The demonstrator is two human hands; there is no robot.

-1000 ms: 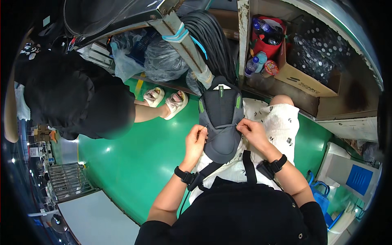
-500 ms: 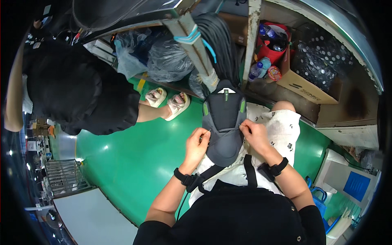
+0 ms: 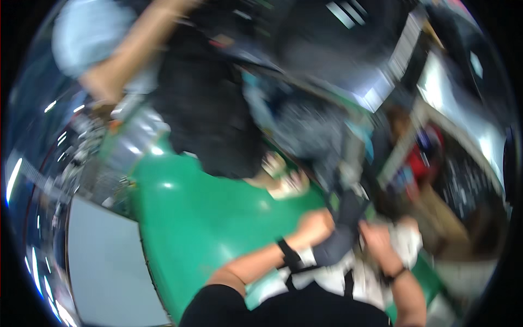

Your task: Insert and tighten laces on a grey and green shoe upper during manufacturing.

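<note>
Two bare hands, left hand (image 3: 315, 224) and right hand (image 3: 377, 235), pinch a dark fabric piece (image 3: 342, 235) between them above the green tabletop (image 3: 201, 218) by its near edge. It looks soft, light and floppy, best held at its edges; motion blur hides whether the fingers are fully closed.

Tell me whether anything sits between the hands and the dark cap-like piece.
Nothing visible does. The left hand and right hand both meet the dark cap-like piece, one on each side. The picture is badly blurred, so the finger grip itself cannot be made out.
</note>
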